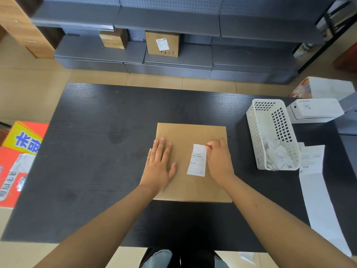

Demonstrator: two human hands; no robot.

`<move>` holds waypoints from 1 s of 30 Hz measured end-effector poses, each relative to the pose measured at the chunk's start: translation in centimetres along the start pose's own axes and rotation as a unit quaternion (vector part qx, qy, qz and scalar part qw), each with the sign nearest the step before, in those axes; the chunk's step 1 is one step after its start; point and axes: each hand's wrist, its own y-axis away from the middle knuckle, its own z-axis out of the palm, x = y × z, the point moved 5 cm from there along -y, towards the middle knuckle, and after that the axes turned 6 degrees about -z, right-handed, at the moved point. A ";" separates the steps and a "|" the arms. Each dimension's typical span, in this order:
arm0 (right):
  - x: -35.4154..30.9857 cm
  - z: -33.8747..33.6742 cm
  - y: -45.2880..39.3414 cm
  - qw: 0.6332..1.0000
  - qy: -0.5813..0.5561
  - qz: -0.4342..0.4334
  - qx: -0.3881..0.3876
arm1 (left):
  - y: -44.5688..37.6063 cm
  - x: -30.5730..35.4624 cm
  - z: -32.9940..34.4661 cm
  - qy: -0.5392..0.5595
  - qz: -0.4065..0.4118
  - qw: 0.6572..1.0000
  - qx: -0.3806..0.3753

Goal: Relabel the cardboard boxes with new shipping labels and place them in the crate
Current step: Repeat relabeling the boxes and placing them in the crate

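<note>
A flat brown cardboard box [190,132] lies on the black table [96,151] in front of me. A white shipping label [197,161] sits on its top, right of centre. My left hand [159,165] rests flat on the box, fingers straight, left of the label. My right hand [218,157] pinches the label's upper right corner between thumb and fingers. A white plastic crate [257,132] stands on the table to the right and holds several crumpled label scraps.
A white label printer [314,110] sits behind the crate. A long strip of white labels [316,186] trails off the table's right side. A red and yellow carton [17,155] stands at the left. Two cardboard boxes [162,43] sit on the grey shelves.
</note>
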 end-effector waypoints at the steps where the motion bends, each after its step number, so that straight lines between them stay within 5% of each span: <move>1: 0.0 -0.1 0.0 1.000 -0.010 -0.001 0.005 | 0.0 0.0 0.0 0.000 -0.001 1.000 0.001; 15: 0.8 0.7 -0.7 0.997 -0.038 -0.002 -0.071 | 0.2 0.1 0.0 0.005 -0.007 1.000 0.011; 30: 0.8 0.3 -0.5 0.997 -0.059 -0.013 -0.057 | 0.2 -0.2 0.3 0.011 -0.007 1.000 0.011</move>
